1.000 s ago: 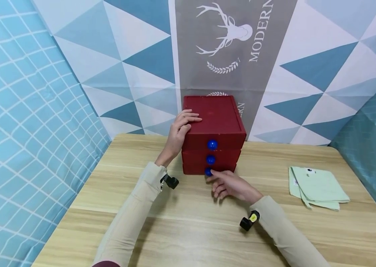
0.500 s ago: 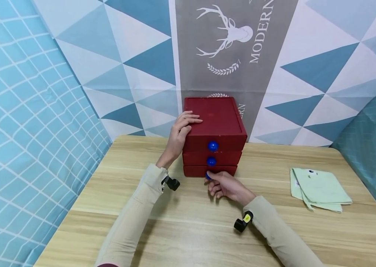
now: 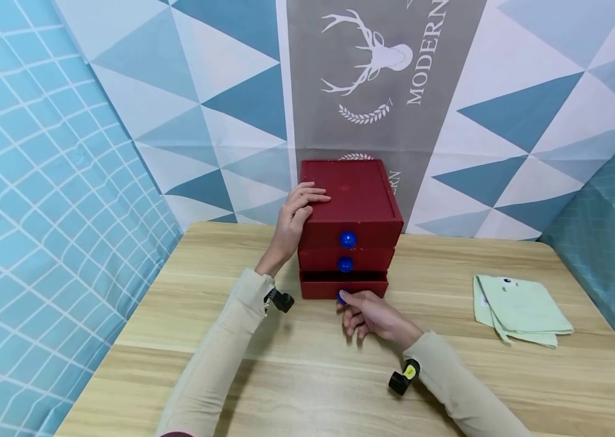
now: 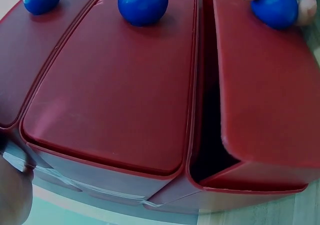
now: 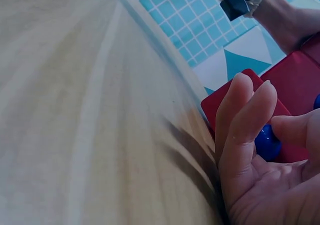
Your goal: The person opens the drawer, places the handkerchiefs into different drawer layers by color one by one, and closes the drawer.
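A dark red drawer cabinet (image 3: 348, 191) with three drawers stands at the back of the table, each drawer bearing a round blue knob. Its bottom drawer (image 3: 315, 290) is pulled out a little, and a dark gap shows above its front. My right hand (image 3: 375, 314) pinches the bottom blue knob (image 4: 275, 6) between thumb and finger. Across the cabinet's upper left edge lies my left hand (image 3: 293, 218), fingers on the top and palm along the side. The middle drawer (image 4: 110, 85) and the top drawer (image 3: 318, 233) sit closed.
A folded pale green cloth (image 3: 523, 306) lies on the right of the wooden table (image 3: 296, 388). Patterned fabric (image 3: 231, 91) hangs right behind the cabinet, and blue checked fabric (image 3: 40, 212) hangs along the left side.
My right thumb and finger have closed on the bottom knob, and the bottom drawer has slid out toward me from closed. My left hand has stayed on the cabinet.
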The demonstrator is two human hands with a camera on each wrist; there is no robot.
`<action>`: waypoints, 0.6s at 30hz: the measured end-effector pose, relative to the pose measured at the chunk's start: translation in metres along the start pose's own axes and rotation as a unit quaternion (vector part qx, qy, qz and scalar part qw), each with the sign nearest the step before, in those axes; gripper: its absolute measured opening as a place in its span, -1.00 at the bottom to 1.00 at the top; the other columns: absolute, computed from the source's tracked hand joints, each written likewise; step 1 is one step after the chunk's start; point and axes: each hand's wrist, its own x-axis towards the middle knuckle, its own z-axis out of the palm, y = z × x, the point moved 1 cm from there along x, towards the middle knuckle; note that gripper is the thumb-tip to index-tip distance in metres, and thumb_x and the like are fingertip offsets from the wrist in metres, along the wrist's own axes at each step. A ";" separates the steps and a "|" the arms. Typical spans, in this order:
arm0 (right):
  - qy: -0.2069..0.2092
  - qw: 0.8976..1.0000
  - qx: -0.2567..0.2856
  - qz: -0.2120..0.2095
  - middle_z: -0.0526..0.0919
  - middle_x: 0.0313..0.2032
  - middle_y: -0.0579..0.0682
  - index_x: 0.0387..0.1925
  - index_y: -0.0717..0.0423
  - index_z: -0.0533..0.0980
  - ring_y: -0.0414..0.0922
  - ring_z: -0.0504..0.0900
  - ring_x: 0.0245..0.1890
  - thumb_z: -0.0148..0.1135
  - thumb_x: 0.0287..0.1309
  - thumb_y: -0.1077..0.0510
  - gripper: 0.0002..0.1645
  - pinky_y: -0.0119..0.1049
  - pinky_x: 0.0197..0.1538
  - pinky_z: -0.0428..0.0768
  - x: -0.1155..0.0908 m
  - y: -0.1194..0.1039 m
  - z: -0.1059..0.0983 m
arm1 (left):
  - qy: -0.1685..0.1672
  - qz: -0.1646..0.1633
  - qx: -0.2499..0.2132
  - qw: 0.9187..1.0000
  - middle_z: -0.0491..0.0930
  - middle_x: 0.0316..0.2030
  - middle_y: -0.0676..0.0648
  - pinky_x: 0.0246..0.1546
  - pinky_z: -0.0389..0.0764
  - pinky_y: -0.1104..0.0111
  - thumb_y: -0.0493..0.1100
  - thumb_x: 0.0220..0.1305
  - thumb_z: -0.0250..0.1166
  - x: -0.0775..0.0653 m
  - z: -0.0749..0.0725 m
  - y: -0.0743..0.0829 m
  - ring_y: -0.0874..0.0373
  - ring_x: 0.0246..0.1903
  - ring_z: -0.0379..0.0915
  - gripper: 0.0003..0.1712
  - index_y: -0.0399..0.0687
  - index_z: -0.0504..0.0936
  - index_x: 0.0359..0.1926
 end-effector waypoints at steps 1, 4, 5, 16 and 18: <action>0.001 1.000 -0.002 0.000 0.59 -0.60 -0.07 -0.05 0.36 0.46 -0.18 0.62 -0.63 0.01 0.44 -0.20 -0.37 -0.39 -0.63 0.55 -0.001 0.001 0.001 | 0.001 -0.001 0.000 1.000 0.48 0.10 -0.50 0.45 0.01 -0.01 -0.44 0.35 -0.17 0.000 0.000 0.000 -0.43 0.31 0.11 -0.56 -0.55 0.61 -0.03; 0.001 1.000 -0.007 -0.001 0.58 -0.60 -0.07 -0.06 0.35 0.47 -0.18 0.61 -0.63 0.00 0.44 -0.20 -0.38 -0.39 -0.63 0.54 -0.005 0.002 0.004 | 0.006 -0.007 0.001 1.000 0.49 0.10 -0.48 0.45 0.01 0.01 -0.42 0.35 -0.18 -0.001 0.000 0.000 -0.40 0.32 0.12 -0.55 -0.53 0.61 -0.03; 0.001 1.000 -0.006 0.001 0.58 -0.60 -0.07 -0.06 0.35 0.47 -0.17 0.61 -0.63 0.00 0.44 -0.20 -0.39 -0.38 -0.64 0.54 -0.006 0.002 0.005 | 0.008 -0.008 0.001 1.000 0.49 0.10 -0.47 0.45 0.02 0.02 -0.43 0.34 -0.18 -0.001 -0.001 0.000 -0.39 0.32 0.12 -0.55 -0.53 0.61 -0.03; -0.014 1.000 -0.009 -0.001 0.58 -0.60 -0.05 -0.06 0.38 0.45 -0.16 0.61 -0.64 0.03 0.42 -0.22 -0.35 -0.36 -0.63 0.56 -0.019 0.012 0.010 | 0.009 -0.004 -0.004 1.000 0.50 0.13 -0.42 0.45 0.01 0.05 -0.42 0.36 -0.19 -0.001 0.003 -0.026 -0.32 0.34 0.12 -0.53 -0.47 0.64 0.00; -0.014 1.000 -0.008 -0.001 0.58 -0.60 -0.04 -0.06 0.39 0.45 -0.16 0.61 -0.64 0.02 0.42 -0.21 -0.35 -0.36 -0.64 0.56 -0.022 0.013 0.012 | 0.010 -0.005 0.002 1.000 0.52 0.14 -0.36 0.45 0.02 0.08 -0.35 0.39 -0.19 -0.002 0.004 -0.035 -0.24 0.36 0.13 -0.52 -0.41 0.65 0.01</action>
